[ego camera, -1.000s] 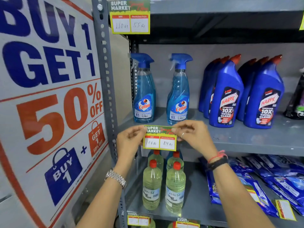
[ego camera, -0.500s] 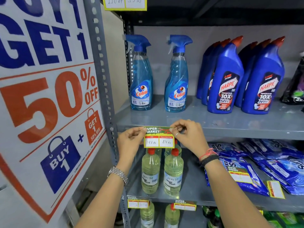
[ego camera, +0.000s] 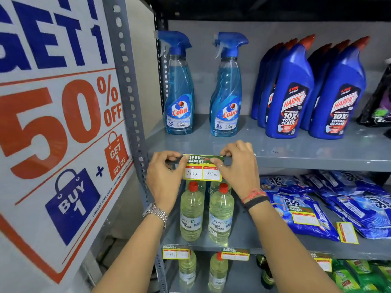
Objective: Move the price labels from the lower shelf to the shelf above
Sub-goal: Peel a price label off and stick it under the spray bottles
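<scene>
Price label (ego camera: 202, 167): one card, yellow border, green and red header reading "SUPER MARKET", two white boxes handwritten 126 and 84. Long axis runs left to right, level with the shelf edge; printed face toward the viewer, header uppermost. Its top strip lies against the front lip of the upper shelf (ego camera: 317, 160); the lower part hangs below the lip in front of the clear bottles (ego camera: 191, 214).

Left hand (ego camera: 166, 180): fingers closed on the label's top left corner, thumb on the header. Watch (ego camera: 156, 212) on the wrist.

Right hand (ego camera: 240, 168): fingers closed on the label's top right corner; ring on one finger, red thread and dark band (ego camera: 255, 200) at the wrist.

Upper shelf, top surface: two spray bottles (ego camera: 179, 92) at left, standing back from the lip; blue cleaner bottles (ego camera: 289, 92) in rows at right; a dark pouch (ego camera: 378, 102) at the far right edge. Bare grey strip along the near edge, open to the right of the hands.

Lower shelf (ego camera: 275, 249): clear bottles with red caps at left, blue packets (ego camera: 338, 204) lying flat at right, a label (ego camera: 304, 216) resting on one packet and another (ego camera: 347, 232) just beside it. Two labels (ego camera: 175, 253) on its front lip, one at left, one near centre.

Left boundary: perforated upright post (ego camera: 129, 87), touching the shelf ends; large sale sign (ego camera: 57, 123) beyond it.
</scene>
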The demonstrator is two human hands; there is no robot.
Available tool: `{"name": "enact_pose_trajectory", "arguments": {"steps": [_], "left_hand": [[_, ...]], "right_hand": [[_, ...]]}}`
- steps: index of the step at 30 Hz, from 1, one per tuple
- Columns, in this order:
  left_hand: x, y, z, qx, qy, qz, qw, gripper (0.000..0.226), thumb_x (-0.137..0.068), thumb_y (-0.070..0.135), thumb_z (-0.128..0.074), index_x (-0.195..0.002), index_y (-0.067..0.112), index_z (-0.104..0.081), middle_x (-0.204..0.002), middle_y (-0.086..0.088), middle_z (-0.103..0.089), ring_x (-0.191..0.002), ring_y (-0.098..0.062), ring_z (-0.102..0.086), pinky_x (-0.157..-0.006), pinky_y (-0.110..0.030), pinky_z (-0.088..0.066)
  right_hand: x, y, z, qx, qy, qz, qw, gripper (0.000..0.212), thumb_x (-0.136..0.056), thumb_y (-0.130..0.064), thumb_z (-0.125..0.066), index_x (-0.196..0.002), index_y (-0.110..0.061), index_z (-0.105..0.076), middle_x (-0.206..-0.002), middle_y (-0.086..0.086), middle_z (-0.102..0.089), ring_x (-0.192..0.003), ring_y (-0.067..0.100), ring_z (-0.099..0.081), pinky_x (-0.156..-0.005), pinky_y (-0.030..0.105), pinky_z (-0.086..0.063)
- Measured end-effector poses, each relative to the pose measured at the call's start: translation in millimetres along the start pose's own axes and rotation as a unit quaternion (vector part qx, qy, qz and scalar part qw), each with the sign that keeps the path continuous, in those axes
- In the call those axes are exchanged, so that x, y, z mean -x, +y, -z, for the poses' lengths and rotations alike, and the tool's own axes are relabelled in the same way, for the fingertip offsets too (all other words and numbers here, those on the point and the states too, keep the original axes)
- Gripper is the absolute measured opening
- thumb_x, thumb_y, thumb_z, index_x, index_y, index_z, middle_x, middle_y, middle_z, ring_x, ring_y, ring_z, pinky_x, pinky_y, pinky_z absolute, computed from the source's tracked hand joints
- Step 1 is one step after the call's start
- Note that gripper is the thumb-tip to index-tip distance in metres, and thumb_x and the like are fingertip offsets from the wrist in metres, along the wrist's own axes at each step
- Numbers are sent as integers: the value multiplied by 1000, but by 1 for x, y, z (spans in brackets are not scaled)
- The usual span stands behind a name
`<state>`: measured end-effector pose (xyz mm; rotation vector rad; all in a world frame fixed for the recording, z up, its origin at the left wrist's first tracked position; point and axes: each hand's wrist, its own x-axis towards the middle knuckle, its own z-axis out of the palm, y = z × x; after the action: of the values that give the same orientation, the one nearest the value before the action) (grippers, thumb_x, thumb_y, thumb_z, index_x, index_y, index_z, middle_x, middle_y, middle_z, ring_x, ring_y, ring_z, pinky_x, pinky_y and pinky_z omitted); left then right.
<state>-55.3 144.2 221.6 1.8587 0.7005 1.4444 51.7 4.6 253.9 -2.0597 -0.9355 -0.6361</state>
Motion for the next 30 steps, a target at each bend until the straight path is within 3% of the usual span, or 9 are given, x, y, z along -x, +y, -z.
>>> {"name": "enact_pose_trajectory", "arguments": {"steps": [2, 7, 11, 15, 17, 22, 25, 28, 30], "left_hand": [[2, -1, -1, -33, 24, -68, 997, 17, -77, 47, -70, -87, 36, -62, -93, 16, -56, -86, 1, -52, -72, -10, -39], [-9, -5, -8, -68, -99, -168, 978, 18, -83, 47, -63, -96, 37, -71, -107, 25, -64, -116, 4, -49, -99, -20, -21], [-26, -7, -5, -46, -120, -168, 977, 17, -82, 42, -67, -90, 31, -77, -96, 16, -75, -99, 0, -65, -96, -27, -37], [-38, -9, 1, -42, -160, -190, 968, 18, -80, 38, -69, -92, 28, -77, -94, 21, -72, -93, 8, -64, -90, -7, -39], [-41, -13, -1, -40, -170, -196, 965, 17, -80, 36, -70, -94, 27, -77, -94, 24, -69, -94, 8, -64, -88, -5, -39], [-41, -25, -5, -35, -163, -232, 958, 18, -85, 26, -63, -100, 30, -73, -101, 30, -64, -98, 21, -55, -88, -8, -39], [-35, -23, -3, -49, -156, -229, 959, 24, -88, 16, -56, -102, 27, -72, -106, 23, -66, -101, 5, -60, -89, -28, -47], [-18, -16, -6, -38, -111, -207, 971, 35, -87, 4, -48, -104, 28, -67, -112, 14, -67, -112, -11, -62, -103, -30, -41], [7, -14, -12, -12, -24, -160, 987, 39, -85, 1, -43, -108, 24, -64, -116, 5, -68, -116, -20, -61, -107, -39, -40]], "right_hand": [[1, -7, -7, 23, 32, 20, 999, 44, -70, -55, -68, -93, -18, -59, -95, 2, -56, -98, 21, -47, -79, 35, -43], [-7, -12, -23, 9, -37, -7, 999, 63, -70, -65, -61, -111, -18, -58, -110, 0, -66, -108, 21, -55, -92, 39, -45], [-6, -4, -23, -32, -24, -29, 999, 43, -73, -50, -68, -106, -22, -63, -106, 0, -71, -103, 21, -61, -90, 40, -49], [-14, 1, -16, -65, -78, -42, 994, 31, -77, -33, -70, -106, -24, -63, -110, -1, -71, -105, 17, -63, -92, 40, -51], [-20, 5, -11, -86, -108, -43, 989, 28, -78, -22, -70, -105, -22, -64, -112, -2, -71, -107, 13, -63, -95, 37, -50], [-28, 18, -6, -122, -155, -41, 979, 30, -80, -2, -63, -105, -18, -64, -113, -3, -70, -106, 6, -62, -83, 3, -39], [-28, 22, 0, -135, -182, -23, 974, 37, -82, 10, -49, -108, -12, -63, -116, 2, -69, -111, 10, -61, -79, -5, -35], [-24, 24, 14, -178, -198, -1, 964, 39, -81, 14, -44, -108, -8, -63, -114, 7, -70, -110, 13, -62, -80, -5, -37], [-15, 31, 27, -245, -171, 18, 954, 31, -83, 9, -49, -102, -7, -66, -107, 8, -72, -101, 12, -66, -86, 7, -46]]}}
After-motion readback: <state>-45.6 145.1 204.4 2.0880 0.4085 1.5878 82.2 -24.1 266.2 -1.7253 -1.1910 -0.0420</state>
